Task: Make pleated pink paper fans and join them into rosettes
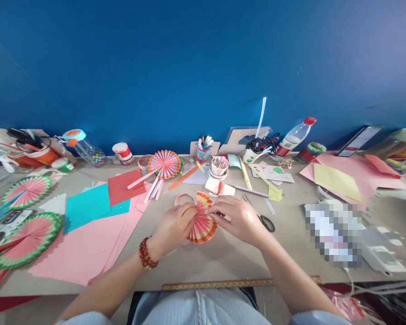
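The pleated paper fan (pixel 202 230) lies directly between the two hands over the worktop (pixel 176 268), its longer visible span running toward and away from the person's body, with the left hand (pixel 176 225) and the right hand (pixel 240 219) about equally near it. The relation that matters is crosswise: the left fingers bend over the fan's left side, while the right fingertips meet it from the right, close to its middle, so the two sets of fingers face each other with only a narrow part of the folds between. Both seem to be pinching the paper, the left fingers folded close together and the right thumb and forefinger drawn to a point (the pads themselves are hidden, so how firm either grip is I cannot tell). The fan is thin, creased paper in orange, yellow and pink bands, its ridges spreading like spokes to a zigzag rim. Just beyond the left hand is a pale ring-shaped roll (pixel 185 198); beyond the right hand, scissors (pixel 267 223) with black loop handles lie flat. A round pleated fan (pixel 165 164) on paper sticks sits farther off, and smooth, matt pink sheets (pixel 77 255) overlap to the left. Glossy red beads (pixel 145 253) circle the left wrist.
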`<state>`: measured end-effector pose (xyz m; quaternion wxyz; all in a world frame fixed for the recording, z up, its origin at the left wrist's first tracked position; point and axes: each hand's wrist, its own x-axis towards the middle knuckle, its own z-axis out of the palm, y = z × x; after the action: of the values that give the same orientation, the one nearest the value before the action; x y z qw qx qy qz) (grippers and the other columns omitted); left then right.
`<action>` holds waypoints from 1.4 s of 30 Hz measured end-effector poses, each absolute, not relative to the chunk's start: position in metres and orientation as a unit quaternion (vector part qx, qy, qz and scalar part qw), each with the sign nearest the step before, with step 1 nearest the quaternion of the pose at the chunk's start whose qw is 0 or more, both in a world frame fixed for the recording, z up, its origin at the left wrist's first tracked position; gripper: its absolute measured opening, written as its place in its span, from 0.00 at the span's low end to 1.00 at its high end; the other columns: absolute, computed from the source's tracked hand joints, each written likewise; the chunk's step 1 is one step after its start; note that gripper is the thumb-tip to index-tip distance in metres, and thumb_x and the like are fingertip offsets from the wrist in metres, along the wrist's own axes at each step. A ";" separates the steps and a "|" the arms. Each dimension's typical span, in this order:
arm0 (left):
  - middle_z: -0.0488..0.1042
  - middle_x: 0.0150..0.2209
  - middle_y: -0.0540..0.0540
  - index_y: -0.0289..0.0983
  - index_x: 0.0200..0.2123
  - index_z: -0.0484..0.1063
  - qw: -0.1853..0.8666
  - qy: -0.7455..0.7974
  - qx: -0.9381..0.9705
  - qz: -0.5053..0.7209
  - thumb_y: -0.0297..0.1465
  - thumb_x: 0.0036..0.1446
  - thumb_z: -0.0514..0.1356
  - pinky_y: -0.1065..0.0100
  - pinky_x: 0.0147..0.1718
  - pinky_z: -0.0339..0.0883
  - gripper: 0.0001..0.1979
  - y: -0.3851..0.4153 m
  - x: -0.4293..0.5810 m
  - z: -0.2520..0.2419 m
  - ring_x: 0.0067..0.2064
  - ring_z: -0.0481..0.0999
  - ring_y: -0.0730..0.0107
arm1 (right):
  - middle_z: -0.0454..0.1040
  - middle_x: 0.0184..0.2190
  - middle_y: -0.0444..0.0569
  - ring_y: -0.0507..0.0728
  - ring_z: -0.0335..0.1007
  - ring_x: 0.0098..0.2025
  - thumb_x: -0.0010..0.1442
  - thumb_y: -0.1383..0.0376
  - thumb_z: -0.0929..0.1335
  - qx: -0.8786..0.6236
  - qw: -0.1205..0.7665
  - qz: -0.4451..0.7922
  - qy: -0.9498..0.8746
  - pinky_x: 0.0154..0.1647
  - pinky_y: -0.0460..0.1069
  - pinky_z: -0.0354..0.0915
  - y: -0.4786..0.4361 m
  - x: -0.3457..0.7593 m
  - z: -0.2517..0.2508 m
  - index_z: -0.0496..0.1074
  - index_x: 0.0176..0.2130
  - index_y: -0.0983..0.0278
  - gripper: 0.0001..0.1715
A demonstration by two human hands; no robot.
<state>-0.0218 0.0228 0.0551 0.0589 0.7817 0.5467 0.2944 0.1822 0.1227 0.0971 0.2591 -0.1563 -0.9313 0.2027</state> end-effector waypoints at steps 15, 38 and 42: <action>0.74 0.42 0.44 0.38 0.50 0.66 0.400 0.529 0.526 0.532 0.36 0.64 0.57 0.66 0.41 0.72 0.13 0.006 -0.023 0.052 0.41 0.76 0.68 | 0.77 0.35 0.52 0.57 0.71 0.38 0.65 0.68 0.66 -0.050 0.324 0.231 -0.916 0.41 0.52 0.68 0.132 0.185 0.075 0.77 0.42 0.62 0.09; 0.80 0.46 0.41 0.36 0.44 0.77 0.591 0.502 0.408 0.482 0.39 0.54 0.68 0.61 0.49 0.67 0.17 0.025 -0.045 0.045 0.48 0.77 0.56 | 0.77 0.36 0.52 0.58 0.73 0.40 0.64 0.67 0.68 -0.100 0.354 0.337 -0.867 0.41 0.52 0.70 0.150 0.163 0.056 0.76 0.39 0.61 0.06; 0.80 0.45 0.42 0.35 0.44 0.77 0.588 0.516 0.384 0.490 0.39 0.54 0.67 0.63 0.47 0.68 0.17 0.023 -0.045 0.039 0.46 0.78 0.58 | 0.77 0.36 0.51 0.57 0.73 0.39 0.65 0.65 0.66 -0.134 0.356 0.348 -0.857 0.42 0.52 0.69 0.147 0.164 0.054 0.76 0.40 0.60 0.07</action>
<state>-0.0452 0.0230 0.0386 0.5881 0.3843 0.5160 0.4901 0.1637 0.1475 0.0541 0.3557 -0.1340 -0.8571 0.3478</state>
